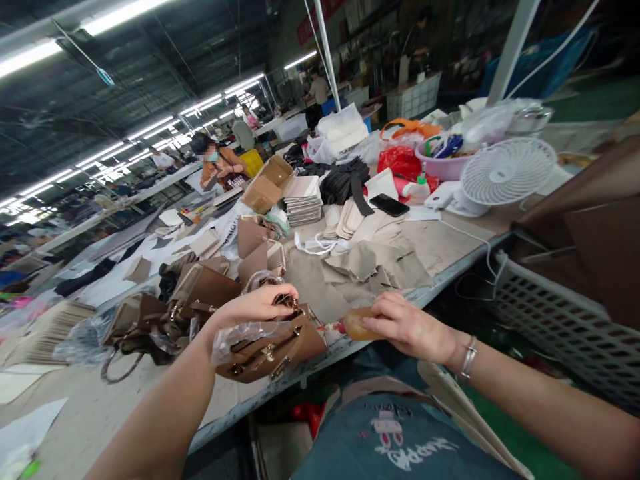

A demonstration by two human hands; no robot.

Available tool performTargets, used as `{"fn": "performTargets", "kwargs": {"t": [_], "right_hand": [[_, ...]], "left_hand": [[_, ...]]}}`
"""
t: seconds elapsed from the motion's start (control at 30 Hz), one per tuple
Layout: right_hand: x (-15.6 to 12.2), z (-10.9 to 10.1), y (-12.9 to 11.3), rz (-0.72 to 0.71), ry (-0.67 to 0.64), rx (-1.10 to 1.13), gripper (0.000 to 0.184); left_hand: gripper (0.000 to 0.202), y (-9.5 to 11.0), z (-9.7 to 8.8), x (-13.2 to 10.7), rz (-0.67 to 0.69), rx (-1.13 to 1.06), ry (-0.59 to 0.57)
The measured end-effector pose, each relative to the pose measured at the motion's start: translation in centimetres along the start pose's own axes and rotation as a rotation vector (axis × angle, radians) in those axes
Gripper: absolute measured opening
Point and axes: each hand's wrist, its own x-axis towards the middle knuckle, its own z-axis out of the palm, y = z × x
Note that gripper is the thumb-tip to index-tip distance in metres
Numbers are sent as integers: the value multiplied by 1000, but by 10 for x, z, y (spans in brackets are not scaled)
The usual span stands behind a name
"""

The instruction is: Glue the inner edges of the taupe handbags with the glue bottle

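Left hand (pixel 260 305) clasped over top of brown handbag (pixel 280 348) on tabletop (pixel 440 248). Right hand (pixel 406 325) pinching amber lump (pixel 356 327) beside it.

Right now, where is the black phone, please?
In the head view, the black phone lies upper right on the table, between the black fabric pile and the white fan.

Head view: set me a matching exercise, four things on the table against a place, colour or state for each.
1 handbag
2 fan
3 phone
4 amber lump

a black, lying flat
b gripped by the left hand
c held in the right hand
d white, standing at far right

Pairs: 1-b, 2-d, 3-a, 4-c
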Motion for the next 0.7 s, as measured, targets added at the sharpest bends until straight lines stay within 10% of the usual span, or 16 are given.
{"fn": "performTargets", "kwargs": {"t": [0.7], "right_hand": [[22,49,31,45,-32,-15,33]], "left_hand": [[25,-53,10,17,135,-67,23]]}}
